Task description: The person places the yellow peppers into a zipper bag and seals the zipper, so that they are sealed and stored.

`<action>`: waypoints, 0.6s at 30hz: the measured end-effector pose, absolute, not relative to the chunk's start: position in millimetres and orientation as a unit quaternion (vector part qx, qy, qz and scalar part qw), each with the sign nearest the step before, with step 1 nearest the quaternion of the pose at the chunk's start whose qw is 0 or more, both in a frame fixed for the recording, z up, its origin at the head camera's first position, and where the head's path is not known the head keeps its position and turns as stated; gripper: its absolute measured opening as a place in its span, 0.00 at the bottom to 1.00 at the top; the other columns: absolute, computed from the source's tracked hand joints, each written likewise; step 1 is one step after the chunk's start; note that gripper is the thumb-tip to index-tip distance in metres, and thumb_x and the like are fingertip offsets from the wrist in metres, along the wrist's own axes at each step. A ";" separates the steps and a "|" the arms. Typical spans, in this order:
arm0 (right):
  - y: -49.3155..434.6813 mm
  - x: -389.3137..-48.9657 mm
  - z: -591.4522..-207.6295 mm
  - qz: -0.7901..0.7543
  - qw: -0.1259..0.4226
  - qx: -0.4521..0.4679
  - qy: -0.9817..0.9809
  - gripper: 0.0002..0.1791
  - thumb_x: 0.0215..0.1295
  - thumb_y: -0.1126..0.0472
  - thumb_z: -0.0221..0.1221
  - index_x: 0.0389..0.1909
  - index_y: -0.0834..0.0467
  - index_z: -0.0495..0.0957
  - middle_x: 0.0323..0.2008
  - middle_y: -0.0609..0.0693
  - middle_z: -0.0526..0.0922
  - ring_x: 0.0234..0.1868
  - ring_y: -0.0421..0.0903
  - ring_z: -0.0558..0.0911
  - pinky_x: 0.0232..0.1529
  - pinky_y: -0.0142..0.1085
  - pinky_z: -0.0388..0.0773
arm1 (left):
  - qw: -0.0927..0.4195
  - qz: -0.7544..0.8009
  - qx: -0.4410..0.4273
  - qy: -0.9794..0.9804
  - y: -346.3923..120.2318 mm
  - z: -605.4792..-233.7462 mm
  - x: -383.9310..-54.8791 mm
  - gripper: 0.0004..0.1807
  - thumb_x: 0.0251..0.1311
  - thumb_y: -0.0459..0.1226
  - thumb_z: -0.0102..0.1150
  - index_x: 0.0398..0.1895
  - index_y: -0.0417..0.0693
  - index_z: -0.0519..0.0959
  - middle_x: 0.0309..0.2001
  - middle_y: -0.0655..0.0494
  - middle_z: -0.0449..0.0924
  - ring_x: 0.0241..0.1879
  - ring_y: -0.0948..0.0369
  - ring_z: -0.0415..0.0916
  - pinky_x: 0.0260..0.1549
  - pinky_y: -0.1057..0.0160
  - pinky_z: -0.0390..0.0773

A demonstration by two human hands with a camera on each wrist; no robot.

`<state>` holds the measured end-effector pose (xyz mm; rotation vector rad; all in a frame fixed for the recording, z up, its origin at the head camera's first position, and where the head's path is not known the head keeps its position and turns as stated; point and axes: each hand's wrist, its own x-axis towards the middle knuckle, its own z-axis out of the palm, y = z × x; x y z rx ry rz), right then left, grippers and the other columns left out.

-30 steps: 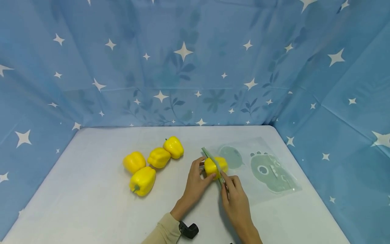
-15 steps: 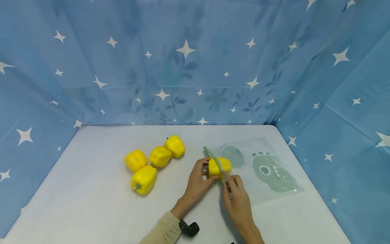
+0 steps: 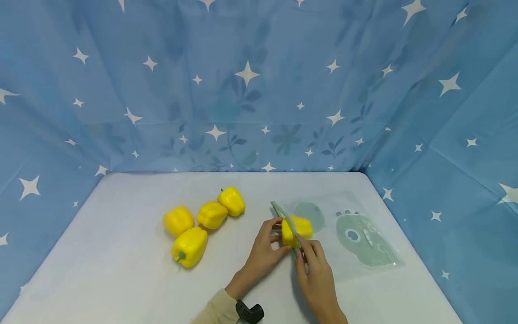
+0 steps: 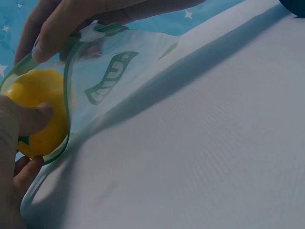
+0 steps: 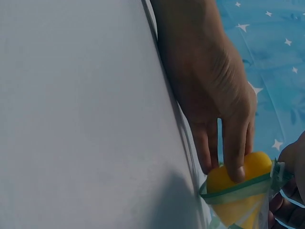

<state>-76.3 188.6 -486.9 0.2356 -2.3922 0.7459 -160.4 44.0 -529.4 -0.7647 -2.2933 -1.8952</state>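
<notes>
Bagging step, apparently: the left hand (image 3: pixel 263 246) curls its fingers round a yellow pepper (image 3: pixel 301 228), partway inside a clear bag (image 3: pixel 344 263); the right hand (image 3: pixel 315 272) pinches the green rim (image 3: pixel 282 213). Pushing deeper seems called for.

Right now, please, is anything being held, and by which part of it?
Left grip: the yellow pepper, by its stem end. Right grip: the clear bag, by the green-edged rim of its mouth.

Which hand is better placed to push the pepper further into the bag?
Probably the left hand: it holds the yellow pepper at the mouth of the clear bag, while the right hand pinches the bag's rim.
</notes>
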 end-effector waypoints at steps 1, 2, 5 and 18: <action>187.1 -75.9 -486.9 0.285 0.309 0.089 -0.903 0.29 0.60 0.77 0.69 0.63 0.60 0.80 0.41 0.49 0.78 0.32 0.33 0.76 0.30 0.28 0.80 | 0.034 -0.616 -0.252 -0.746 43.6 -530.3 -160.6 0.41 0.60 0.29 0.73 0.75 0.48 0.64 0.67 0.47 0.70 0.65 0.51 0.75 0.58 0.60 0.84; 185.5 -75.7 -486.9 0.288 0.310 0.091 -0.902 0.29 0.60 0.77 0.69 0.63 0.60 0.80 0.42 0.49 0.78 0.32 0.33 0.76 0.30 0.28 0.80 | 0.036 -0.615 -0.252 -0.746 43.1 -530.8 -160.8 0.41 0.61 0.30 0.73 0.75 0.49 0.64 0.67 0.48 0.70 0.65 0.51 0.75 0.58 0.60 0.84; 181.9 -75.6 -486.5 0.297 0.306 0.102 -0.899 0.30 0.60 0.77 0.68 0.64 0.60 0.79 0.42 0.49 0.78 0.32 0.31 0.73 0.29 0.28 0.78 | 0.044 -0.614 -0.241 -0.751 42.7 -529.9 -161.1 0.39 0.61 0.31 0.73 0.74 0.51 0.65 0.66 0.49 0.73 0.63 0.52 0.77 0.56 0.61 0.85; 176.4 -73.0 -486.4 0.330 0.291 0.143 -0.887 0.33 0.61 0.80 0.65 0.67 0.58 0.78 0.45 0.50 0.79 0.40 0.38 0.83 0.38 0.19 0.80 | 0.037 -0.632 -0.219 -0.742 44.9 -524.6 -160.4 0.35 0.63 0.26 0.68 0.71 0.45 0.65 0.63 0.46 0.69 0.62 0.52 0.75 0.55 0.62 0.85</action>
